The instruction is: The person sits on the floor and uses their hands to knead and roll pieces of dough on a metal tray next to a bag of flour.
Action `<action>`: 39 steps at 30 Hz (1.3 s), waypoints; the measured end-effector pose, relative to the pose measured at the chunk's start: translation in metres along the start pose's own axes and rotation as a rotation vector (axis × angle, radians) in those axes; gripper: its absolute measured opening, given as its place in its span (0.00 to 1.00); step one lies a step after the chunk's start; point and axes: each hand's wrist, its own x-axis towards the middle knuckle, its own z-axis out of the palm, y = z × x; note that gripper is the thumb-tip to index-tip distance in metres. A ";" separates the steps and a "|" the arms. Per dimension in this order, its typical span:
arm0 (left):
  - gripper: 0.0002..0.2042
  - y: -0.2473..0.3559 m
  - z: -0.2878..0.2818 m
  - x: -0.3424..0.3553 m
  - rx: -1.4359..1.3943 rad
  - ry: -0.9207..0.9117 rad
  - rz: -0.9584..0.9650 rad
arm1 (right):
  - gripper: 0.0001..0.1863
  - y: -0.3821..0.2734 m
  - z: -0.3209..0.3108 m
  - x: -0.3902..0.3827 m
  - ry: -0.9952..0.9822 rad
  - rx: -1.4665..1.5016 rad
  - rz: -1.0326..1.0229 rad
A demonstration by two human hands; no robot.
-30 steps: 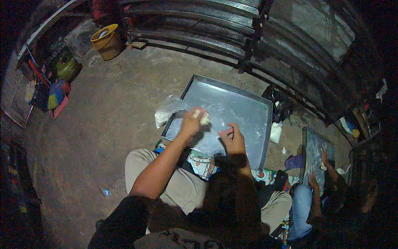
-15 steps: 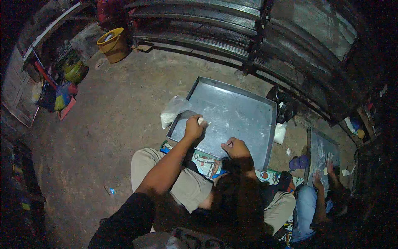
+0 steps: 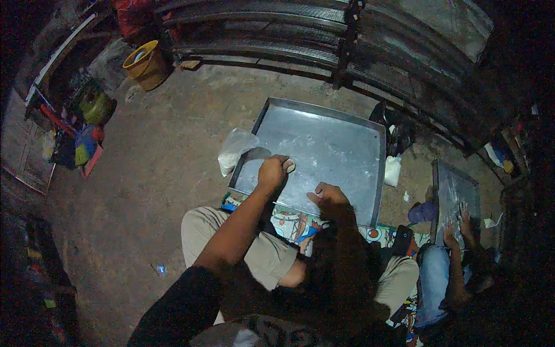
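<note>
A wide metal tray [image 3: 341,144] with raised sides lies in front of me, its floor streaked with white powder. Over its left part, my left hand [image 3: 273,173] is closed round a small pale dough piece [image 3: 291,166], which shows at the fingertips. Above the near edge is my right hand [image 3: 332,198], its fingers curled in and the thumb close by. Whether anything small sits in that grip is hard to make out. Against the tray's left side leans a clear plastic bag of white powder [image 3: 232,155].
A co-worker's hands [image 3: 457,226] rest over a second metal tray [image 3: 454,191] at right. Another white bag [image 3: 392,171] stands beside my tray. A phone [image 3: 403,238] lies near my right knee. Dark slatted racks [image 3: 260,46] and a yellow bucket [image 3: 148,69] stand at the back.
My left hand has turned a little, and the pale dough piece now shows rounder at its right side. The right hand has shifted slightly. The whole view has tilted slightly.
</note>
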 end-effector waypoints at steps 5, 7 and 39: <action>0.16 0.022 -0.018 0.010 0.499 -0.196 0.153 | 0.25 0.027 0.016 0.004 -0.045 -0.013 0.030; 0.24 0.017 -0.024 0.017 0.537 -0.249 0.213 | 0.25 0.026 0.022 0.005 -0.074 -0.105 -0.134; 0.14 0.048 0.043 0.033 0.014 -0.016 0.446 | 0.24 0.011 -0.003 0.019 -0.014 -0.341 0.132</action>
